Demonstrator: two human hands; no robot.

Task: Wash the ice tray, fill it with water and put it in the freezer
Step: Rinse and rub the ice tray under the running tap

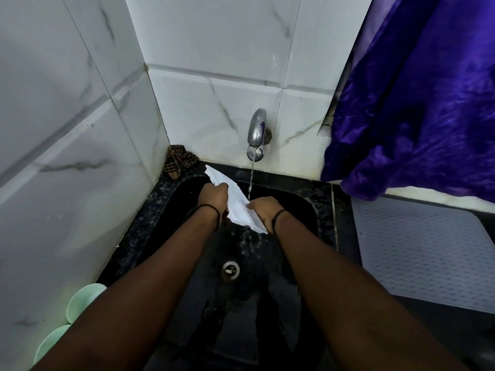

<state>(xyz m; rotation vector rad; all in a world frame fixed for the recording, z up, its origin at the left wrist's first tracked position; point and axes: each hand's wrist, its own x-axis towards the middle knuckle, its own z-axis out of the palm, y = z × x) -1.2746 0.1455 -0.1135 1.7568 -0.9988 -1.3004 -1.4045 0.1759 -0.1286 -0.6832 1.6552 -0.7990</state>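
white ice tray (235, 202) held tilted over the black sink (302, 210), left hand (213, 198) gripping its far end, right hand (263, 210) gripping the near end, tap (257, 129) running just beside it

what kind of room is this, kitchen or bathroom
Probably a home kitchen's washing corner, though a utility area is possible. A black sink is set in a dark stone counter under a running wall tap, with marble-look tiles behind and a ribbed grey drying mat beside it.
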